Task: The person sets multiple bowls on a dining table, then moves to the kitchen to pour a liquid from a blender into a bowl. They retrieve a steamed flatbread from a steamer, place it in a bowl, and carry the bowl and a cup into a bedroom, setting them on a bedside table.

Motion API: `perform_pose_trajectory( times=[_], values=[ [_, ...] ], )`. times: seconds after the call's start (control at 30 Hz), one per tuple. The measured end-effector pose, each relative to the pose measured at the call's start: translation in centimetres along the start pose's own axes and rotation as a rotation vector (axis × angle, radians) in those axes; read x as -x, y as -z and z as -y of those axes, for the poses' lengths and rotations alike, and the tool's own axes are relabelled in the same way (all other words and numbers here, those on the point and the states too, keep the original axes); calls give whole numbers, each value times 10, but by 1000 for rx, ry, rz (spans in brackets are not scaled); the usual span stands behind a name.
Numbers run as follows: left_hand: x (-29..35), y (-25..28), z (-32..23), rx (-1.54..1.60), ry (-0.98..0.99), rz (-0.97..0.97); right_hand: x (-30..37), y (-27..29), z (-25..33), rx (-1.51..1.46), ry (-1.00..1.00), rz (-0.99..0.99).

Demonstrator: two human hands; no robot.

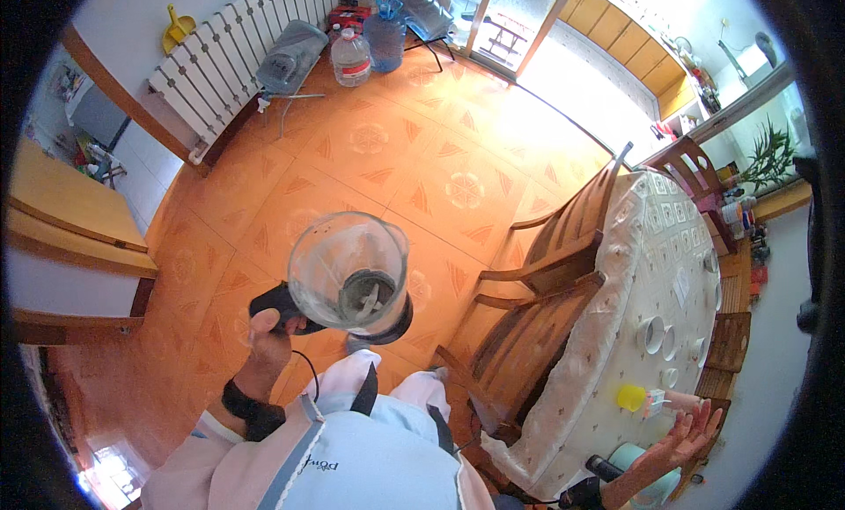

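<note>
A clear blender jar with metal blades at its bottom is held out over the floor. My left hand is wrapped round its black handle. The jar looks empty apart from smears and specks on its wall. Its black base ring shows at the lower right. Off to the right, my right hand is raised over the table with fingers spread, holding nothing. Near it are a yellow cup, a small white box-like item and a pale green cylindrical container, partly hidden by my forearm.
A table with a patterned cloth carries several white bowls. Wooden chairs stand along its near side. By the radiator are water bottles and folding stands. A wooden door is at the left.
</note>
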State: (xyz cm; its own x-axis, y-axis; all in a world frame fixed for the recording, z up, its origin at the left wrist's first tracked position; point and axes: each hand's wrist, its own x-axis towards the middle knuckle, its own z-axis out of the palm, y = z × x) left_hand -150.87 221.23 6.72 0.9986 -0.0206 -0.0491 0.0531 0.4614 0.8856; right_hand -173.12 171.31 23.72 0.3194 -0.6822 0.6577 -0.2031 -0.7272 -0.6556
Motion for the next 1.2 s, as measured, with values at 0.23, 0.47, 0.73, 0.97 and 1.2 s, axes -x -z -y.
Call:
perform_pose_trajectory(
  times=[0.23,0.47,0.73,0.97,1.2],
  values=[
    [-88,16,13,-159,15,77,9,-28,112,-17,73,33],
    [-192,-20,8,-197,-81,68,-12,-72,143,48,77,-54],
    [-304,-50,12,-247,31,185,-89,-190,155,-51,88,-24],
    [-432,-87,18,115,145,207,-137,-323,161,-27,35,-9],
    [-596,-165,42,-30,94,532,-187,-413,163,136,-86,-79]
  ],
)
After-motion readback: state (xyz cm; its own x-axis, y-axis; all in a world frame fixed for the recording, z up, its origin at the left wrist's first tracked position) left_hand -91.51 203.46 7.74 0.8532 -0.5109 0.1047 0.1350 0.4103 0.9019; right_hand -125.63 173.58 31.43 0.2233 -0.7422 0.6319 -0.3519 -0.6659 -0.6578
